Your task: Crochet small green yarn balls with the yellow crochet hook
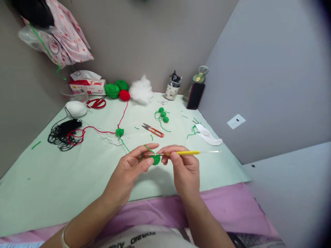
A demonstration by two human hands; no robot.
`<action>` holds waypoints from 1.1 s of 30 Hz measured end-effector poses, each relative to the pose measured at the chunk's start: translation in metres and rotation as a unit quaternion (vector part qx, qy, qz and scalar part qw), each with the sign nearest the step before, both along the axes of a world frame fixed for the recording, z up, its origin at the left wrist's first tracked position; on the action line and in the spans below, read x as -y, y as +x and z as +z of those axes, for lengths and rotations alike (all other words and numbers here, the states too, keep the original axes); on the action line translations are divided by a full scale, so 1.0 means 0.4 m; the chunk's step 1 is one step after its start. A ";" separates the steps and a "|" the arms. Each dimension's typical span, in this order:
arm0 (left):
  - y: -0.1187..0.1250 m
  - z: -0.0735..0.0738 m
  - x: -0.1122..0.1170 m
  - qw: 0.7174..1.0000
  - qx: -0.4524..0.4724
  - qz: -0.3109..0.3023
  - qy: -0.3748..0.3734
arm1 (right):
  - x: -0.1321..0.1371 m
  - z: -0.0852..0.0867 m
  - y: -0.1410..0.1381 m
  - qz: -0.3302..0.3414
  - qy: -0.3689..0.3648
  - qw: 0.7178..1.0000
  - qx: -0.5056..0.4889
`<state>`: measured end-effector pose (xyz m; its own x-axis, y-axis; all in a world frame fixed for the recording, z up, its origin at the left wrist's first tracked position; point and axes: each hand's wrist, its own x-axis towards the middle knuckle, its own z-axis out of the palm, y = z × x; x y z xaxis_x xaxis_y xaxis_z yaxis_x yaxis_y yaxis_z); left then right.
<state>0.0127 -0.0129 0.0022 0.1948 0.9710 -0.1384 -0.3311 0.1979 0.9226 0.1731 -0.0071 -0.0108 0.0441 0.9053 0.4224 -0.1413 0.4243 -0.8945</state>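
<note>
Between the thumb and fingers of my left hand is a small round green crochet piece. My right hand grips a crochet hook by its yellow handle, and the hook's metal tip lies at the top edge of the green piece. Green yarn passes over my left fingers and runs back to a small green yarn bundle on the table. Just beyond my hands lie orange-handled thread snips. Several small green crocheted balls with loose tails sit farther back.
Along the back stand a tissue box, green yarn balls, a red yarn ball, white stuffing, a pen cup and a phone against a bottle. Black yarn and red scissors lie left.
</note>
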 end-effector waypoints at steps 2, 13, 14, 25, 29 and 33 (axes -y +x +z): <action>-0.004 -0.001 0.001 1.000 -0.010 0.015 0.005 | -0.002 -0.002 0.005 0.015 -0.024 0.999 -0.028; -0.009 -0.011 0.002 0.989 -0.100 0.062 0.087 | 0.030 0.016 0.007 -0.051 0.067 0.990 0.115; -0.007 -0.011 0.004 0.986 -0.118 0.071 0.094 | 0.032 0.013 0.007 -0.058 0.100 0.983 0.145; 0.002 0.007 -0.004 0.983 0.138 -0.035 -0.118 | 0.025 -0.021 0.002 -0.132 0.245 0.925 0.260; -0.010 0.014 -0.012 0.987 0.135 -0.014 -0.091 | 0.018 0.004 0.000 -0.078 0.082 0.993 0.036; 0.003 0.013 -0.002 0.998 0.064 0.002 -0.023 | 0.010 0.011 -0.008 -0.037 0.070 0.996 0.042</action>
<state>0.0139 -0.0119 0.0072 0.2099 0.9652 -0.1560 -0.4469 0.2366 0.8627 0.1699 -0.0112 -0.0063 0.0679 0.8329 0.5493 -0.0312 0.5521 -0.8332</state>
